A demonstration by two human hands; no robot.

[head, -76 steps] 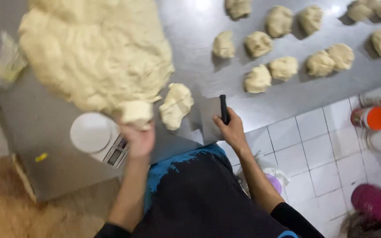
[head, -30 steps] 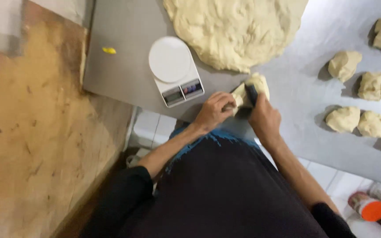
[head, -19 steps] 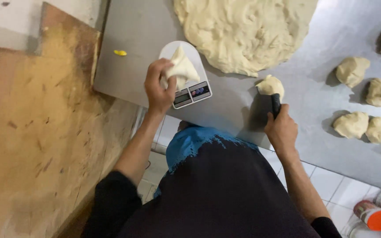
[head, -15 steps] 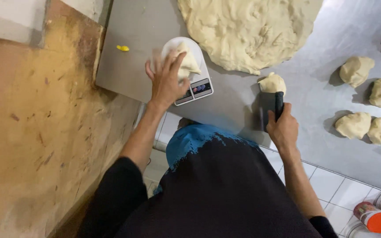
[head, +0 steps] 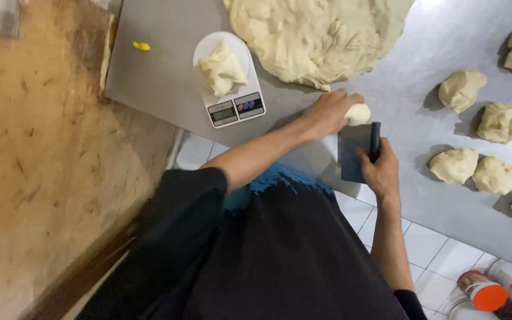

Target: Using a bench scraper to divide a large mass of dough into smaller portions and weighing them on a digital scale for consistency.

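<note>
On steel, left hand grips one dough lump, right hand grasps one scraper.

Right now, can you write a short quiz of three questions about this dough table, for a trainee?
1. True or false: a dough piece lies on the kitchen scale.
2. What does the right hand hold?
A. a rolling pin
B. a scraper
C. a spoon
3. Fill in: the left hand touches a small ____ piece, near the big dough mass.

Key
1. True.
2. B. It has a flat blade and a dark handle, and it rests on the steel table.
3. dough. Shaped dough balls lie to the right.
</note>
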